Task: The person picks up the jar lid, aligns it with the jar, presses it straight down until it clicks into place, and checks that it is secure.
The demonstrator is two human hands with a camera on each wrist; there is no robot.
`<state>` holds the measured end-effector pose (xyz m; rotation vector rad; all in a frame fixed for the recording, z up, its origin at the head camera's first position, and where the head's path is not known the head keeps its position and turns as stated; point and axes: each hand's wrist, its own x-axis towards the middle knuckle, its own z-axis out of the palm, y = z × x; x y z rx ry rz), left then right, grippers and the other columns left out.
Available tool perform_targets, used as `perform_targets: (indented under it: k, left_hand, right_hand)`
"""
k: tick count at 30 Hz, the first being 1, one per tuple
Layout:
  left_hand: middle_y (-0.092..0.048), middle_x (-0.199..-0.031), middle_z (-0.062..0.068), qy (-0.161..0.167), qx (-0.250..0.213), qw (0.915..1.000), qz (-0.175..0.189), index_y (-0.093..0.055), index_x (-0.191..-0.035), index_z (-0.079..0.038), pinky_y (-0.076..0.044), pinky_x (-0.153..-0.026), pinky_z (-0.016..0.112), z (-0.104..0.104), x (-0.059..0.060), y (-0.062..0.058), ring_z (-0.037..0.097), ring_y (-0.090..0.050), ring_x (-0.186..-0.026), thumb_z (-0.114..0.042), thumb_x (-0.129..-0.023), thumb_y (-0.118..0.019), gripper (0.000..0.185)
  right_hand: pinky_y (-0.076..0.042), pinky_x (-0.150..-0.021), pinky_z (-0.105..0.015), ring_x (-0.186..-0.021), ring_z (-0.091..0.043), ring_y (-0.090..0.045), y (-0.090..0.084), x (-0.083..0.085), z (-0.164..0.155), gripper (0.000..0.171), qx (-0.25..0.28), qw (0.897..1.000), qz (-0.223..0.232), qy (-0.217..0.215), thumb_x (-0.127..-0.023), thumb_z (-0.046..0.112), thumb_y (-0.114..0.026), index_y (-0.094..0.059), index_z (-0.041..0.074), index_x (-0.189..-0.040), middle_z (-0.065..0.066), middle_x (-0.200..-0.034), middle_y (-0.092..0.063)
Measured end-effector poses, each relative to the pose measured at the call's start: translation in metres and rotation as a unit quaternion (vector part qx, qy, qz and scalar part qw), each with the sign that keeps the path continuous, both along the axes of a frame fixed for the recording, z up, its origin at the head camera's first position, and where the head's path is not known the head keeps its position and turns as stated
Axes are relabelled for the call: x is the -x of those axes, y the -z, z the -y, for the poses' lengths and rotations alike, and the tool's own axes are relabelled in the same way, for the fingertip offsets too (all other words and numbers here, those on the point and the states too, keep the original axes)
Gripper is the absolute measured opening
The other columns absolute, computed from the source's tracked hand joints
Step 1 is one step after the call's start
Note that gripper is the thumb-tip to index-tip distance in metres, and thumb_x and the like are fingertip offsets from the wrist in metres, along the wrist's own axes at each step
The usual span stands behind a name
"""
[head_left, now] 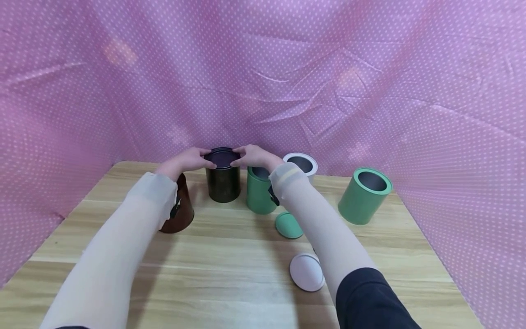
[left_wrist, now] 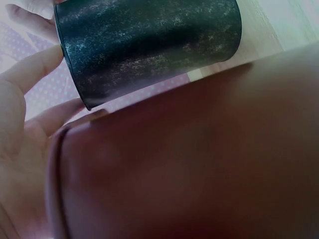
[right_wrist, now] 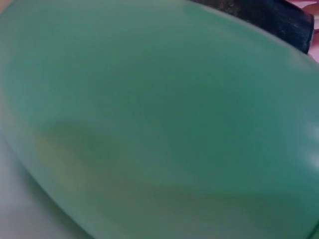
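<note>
Pink dotted cloth [head_left: 370, 68] walls the wooden table [head_left: 230, 274], where the left hand [head_left: 186, 161] and right hand [head_left: 254, 156] pinch the lid [head_left: 222, 157] on the black tin [head_left: 223, 183] near the back edge. A brown tin [head_left: 181, 210] stands under the left wrist and an open green tin [head_left: 260, 194] under the right, crowding both wrists. Farther right stand a white tin [head_left: 303, 163] and another green tin [head_left: 365, 195], with a green lid [head_left: 288, 225] and white lid [head_left: 306, 272] lying flat toward the front.

A blurred green canister wall [right_wrist: 149, 119] fills nearly the whole right wrist view, very near the lens. At the far upper right, a strip of a dark speckled canister [right_wrist: 269, 17] shows past its edge.
</note>
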<state>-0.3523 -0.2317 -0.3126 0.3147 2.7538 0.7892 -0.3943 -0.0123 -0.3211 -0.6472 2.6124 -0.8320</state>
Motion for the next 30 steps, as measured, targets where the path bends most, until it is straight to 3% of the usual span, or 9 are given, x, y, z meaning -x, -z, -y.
perform_targets:
  k: [5, 10, 20, 30]
  left_hand:
    - [-0.02, -0.156, 0.028, 0.005, -0.017, 0.9995, -0.027, -0.015, -0.153, 0.001, -0.02, -0.118, 0.055, -0.002, -0.004, 0.002, 0.043, -0.018, -0.145, -0.037, -0.097, -0.055, 0.079]
    - [-0.003, -0.16, 0.027, 0.001, -0.022, 0.998, -0.059, -0.005, -0.154, 0.003, -0.011, -0.119, 0.057, -0.005, -0.008, -0.001, 0.044, -0.004, -0.147, -0.042, -0.097, -0.055, 0.088]
    - [-0.008, -0.16, 0.025, -0.005, 0.018, 0.9932, -0.115, -0.01, -0.154, 0.0, -0.009, -0.118, 0.06, -0.025, -0.028, -0.01, 0.044, -0.001, -0.147, -0.049, -0.095, -0.055, 0.089]
    - [-0.009, -0.162, 0.019, 0.003, 0.059, 0.9848, -0.163, -0.014, -0.156, -0.007, -0.009, -0.116, 0.064, -0.053, -0.052, -0.005, 0.041, -0.004, -0.148, -0.055, -0.092, -0.055, 0.089]
  right_hand:
    - [-0.025, -0.119, -0.041, -0.145, -0.024, -0.031, -0.004, -0.001, -0.011, 0.072, -0.001, 1.0, -0.016, -0.003, -0.093, 0.044, -0.06, -0.031, 0.016, -0.153, -0.006, -0.156, -0.035]
    - [-0.02, -0.12, -0.046, -0.148, -0.026, -0.023, -0.014, -0.006, -0.027, 0.074, 0.003, 1.0, -0.017, -0.004, -0.094, 0.05, -0.056, -0.025, 0.021, -0.155, -0.007, -0.159, -0.029]
    - [-0.018, -0.12, -0.05, -0.149, -0.025, -0.018, -0.033, -0.026, -0.061, 0.074, -0.006, 1.0, -0.017, -0.018, -0.094, 0.058, -0.051, -0.016, 0.035, -0.155, -0.002, -0.162, -0.018]
    - [-0.013, -0.12, -0.053, -0.15, -0.027, -0.012, -0.032, -0.057, -0.118, 0.071, 0.005, 0.998, -0.049, -0.026, -0.098, 0.049, -0.049, -0.014, 0.028, -0.156, -0.001, -0.164, -0.011]
